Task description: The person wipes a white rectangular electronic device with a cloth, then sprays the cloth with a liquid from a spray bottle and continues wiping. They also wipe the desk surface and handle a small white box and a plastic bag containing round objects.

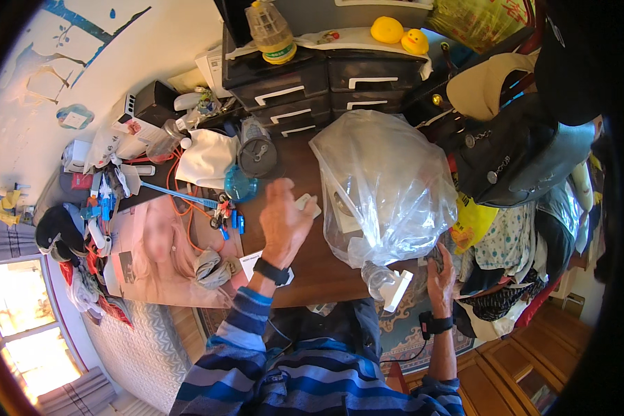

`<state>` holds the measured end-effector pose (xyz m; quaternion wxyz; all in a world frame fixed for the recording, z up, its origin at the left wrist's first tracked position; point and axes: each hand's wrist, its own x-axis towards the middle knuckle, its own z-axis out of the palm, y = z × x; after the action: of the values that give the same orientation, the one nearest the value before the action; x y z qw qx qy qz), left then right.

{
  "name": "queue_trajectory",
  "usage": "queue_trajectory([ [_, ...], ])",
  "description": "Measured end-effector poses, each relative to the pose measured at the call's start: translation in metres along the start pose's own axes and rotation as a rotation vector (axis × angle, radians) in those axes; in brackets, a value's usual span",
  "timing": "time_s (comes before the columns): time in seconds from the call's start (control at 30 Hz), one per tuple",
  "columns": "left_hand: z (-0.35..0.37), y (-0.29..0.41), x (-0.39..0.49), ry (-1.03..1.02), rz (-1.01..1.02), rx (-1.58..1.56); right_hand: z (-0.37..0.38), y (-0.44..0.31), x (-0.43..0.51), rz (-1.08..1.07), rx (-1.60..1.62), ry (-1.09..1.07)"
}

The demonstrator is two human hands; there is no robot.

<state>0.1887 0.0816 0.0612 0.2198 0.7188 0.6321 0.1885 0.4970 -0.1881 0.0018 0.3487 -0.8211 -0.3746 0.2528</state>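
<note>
My left hand (287, 223) is over the brown tabletop (307, 283), thumb spread from the fingers. A small white object (307, 202) shows between thumb and fingers, and no firm grip on it is visible. In front of me stands a large, puffed-out clear plastic bag (390, 177), gathered at its lower end. Just below the gathered part is a white plastic piece (398, 291) beside crumpled clear film. At the bag's lower right, my right hand (441, 275) has curled fingers next to a small dark item; whether it is held is unclear.
A lidded grey cup (257, 156), a blue transparent container (241, 184) and a white pouch (206, 158) stand left of centre. Black drawers (286, 93) line the back. Piled clothes (509, 244) and a black leather bag (520, 156) crowd the right. A grey cloth (213, 268) lies near the front edge.
</note>
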Motion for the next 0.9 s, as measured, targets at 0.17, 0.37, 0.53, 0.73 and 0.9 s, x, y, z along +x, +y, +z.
queue_trajectory([
  [0.17, -0.033, -0.029, 0.005, 0.311, -0.127, -0.097, -0.034, 0.009, -0.028, 0.107, -0.059, -0.004],
  [0.37, -0.011, -0.055, 0.040, 0.295, -0.117, -0.192, -0.063, 0.014, -0.088, 0.106, -0.220, -0.120],
  [0.53, 0.002, -0.062, 0.058, 0.282, -0.134, -0.310, -0.053, -0.019, -0.148, 0.207, -0.264, -0.456],
  [0.73, 0.009, -0.074, 0.067, 0.326, -0.093, -0.399, -0.002, -0.107, -0.170, 0.227, -0.137, -0.661],
  [0.9, 0.004, -0.079, 0.048, 0.375, -0.016, -0.440, 0.035, -0.186, -0.147, 0.055, -0.062, -0.613],
])
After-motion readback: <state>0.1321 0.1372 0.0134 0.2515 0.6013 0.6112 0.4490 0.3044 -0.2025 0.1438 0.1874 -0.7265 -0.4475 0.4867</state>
